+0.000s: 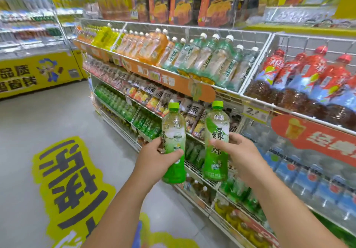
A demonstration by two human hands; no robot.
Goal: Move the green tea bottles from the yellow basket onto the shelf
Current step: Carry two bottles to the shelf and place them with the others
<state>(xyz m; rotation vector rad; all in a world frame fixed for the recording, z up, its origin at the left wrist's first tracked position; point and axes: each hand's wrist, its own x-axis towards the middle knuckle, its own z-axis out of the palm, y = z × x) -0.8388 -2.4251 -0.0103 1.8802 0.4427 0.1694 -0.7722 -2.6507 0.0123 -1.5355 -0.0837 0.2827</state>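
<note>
Head view, shop aisle; 2 hands raised in front of the shelf unit [227,93], each holding 1 green tea bottle upright; yellow basket not showing in this view.

Left hand [154,157] is gripping the left green tea bottle [173,141] around its lower half, thumb lying across the near face of the label, fingers curling round the far side; green cap pointing up.

Right hand [237,149] is gripping the right green tea bottle [216,141] at mid-body from the right, fingers wrapping behind, thumb on the near side; large green characters on the label facing the camera; cap up.

The 2 bottles are standing side by side in the air, close but apart, both near the middle tiers of the shelf unit and not resting on any tier.

Upper tier, far: pale green-labelled bottles with white caps [208,60] are leaning in a wire bin; orange drink bottles [146,45] to their left; red-capped dark tea bottles [300,80] to their right.

Floor, left: yellow floor sticker [73,180] with black characters is lying beside the left forearm.
</note>
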